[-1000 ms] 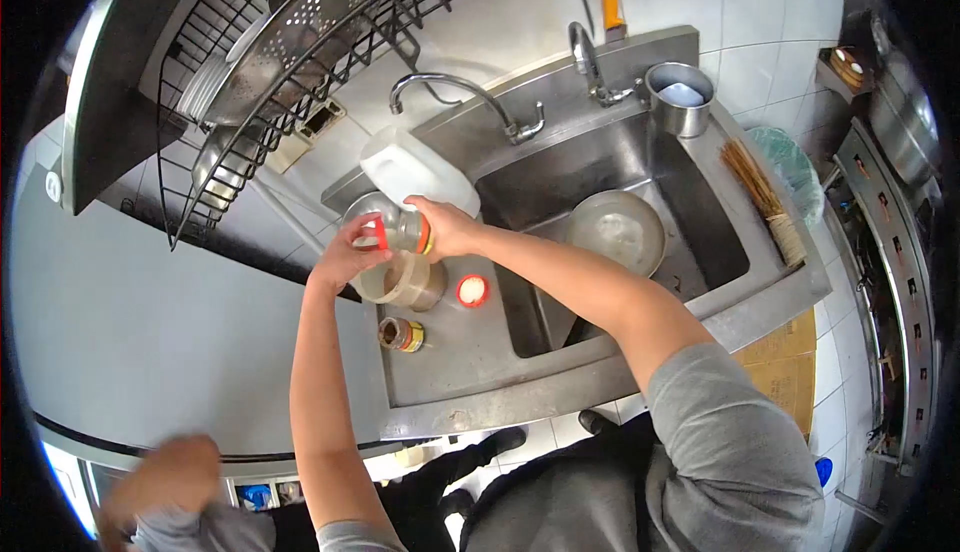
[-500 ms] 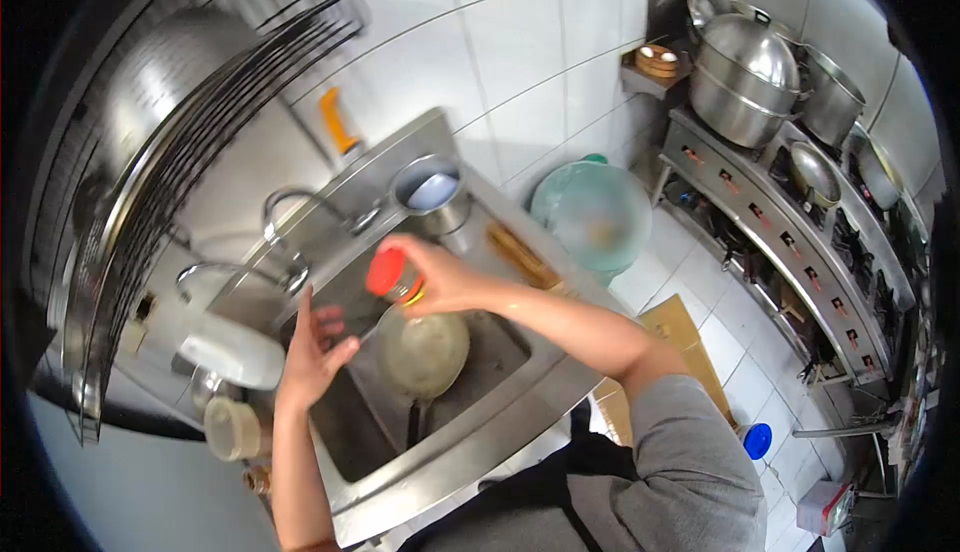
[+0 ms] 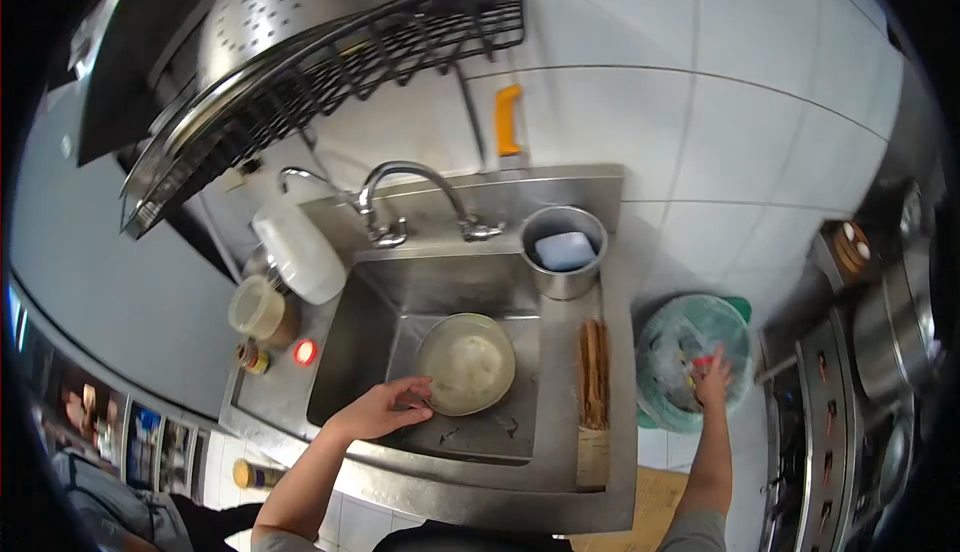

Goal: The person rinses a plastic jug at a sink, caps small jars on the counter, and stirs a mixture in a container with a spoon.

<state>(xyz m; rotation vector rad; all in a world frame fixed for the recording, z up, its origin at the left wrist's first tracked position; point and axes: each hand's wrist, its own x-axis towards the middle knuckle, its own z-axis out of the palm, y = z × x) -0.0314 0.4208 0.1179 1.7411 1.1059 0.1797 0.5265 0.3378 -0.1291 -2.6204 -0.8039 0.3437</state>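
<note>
Right hand [image 3: 713, 384] inside round green plastic bin [image 3: 646, 354], left hand [image 3: 385, 410] over stainless-steel sink [image 3: 350, 347]

The right hand reaches below the bin's rim, fingers at a small bright-red object [image 3: 702, 362] lying among clear plastic; whether it is gripped cannot be told. The left hand is bare, thumb apart from loosely curled fingers, at the edge of a round metal pan [image 3: 466, 364]; contact with the rim cannot be determined. On the stainless-steel counter [image 3: 275, 414], a red round lid [image 3: 305, 352] lies left of the sink, near a white plastic jug [image 3: 300, 252]
</note>
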